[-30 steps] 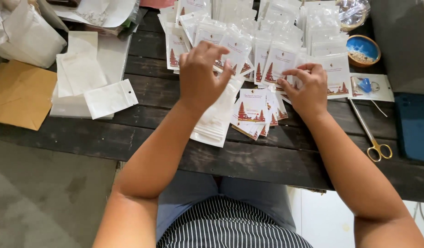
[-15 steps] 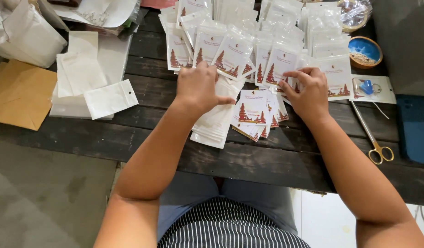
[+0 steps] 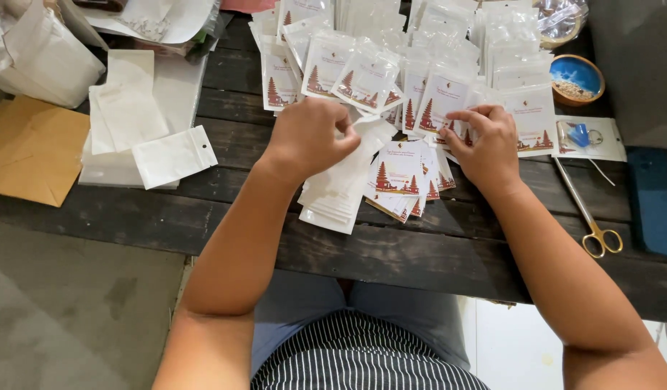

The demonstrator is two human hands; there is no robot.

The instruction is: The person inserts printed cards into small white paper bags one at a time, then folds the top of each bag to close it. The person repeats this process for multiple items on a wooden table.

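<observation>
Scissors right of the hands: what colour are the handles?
Gold handles on the scissors; the head view shows them best.

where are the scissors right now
In the head view, the scissors lie on the dark wooden table at the right, just beyond the right hand, below the small blue bowl.

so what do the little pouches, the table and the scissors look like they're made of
Pouches: thin glossy plastic, judging by the sheen, with printed card inserts in the filled ones. Table: dark stained wood planks, grain and gaps showing, matte. Scissors: metal, silvery blades and gold-coloured handle loops, shiny. The left hand pinches one pouch; the right hand rests on filled ones.
</observation>
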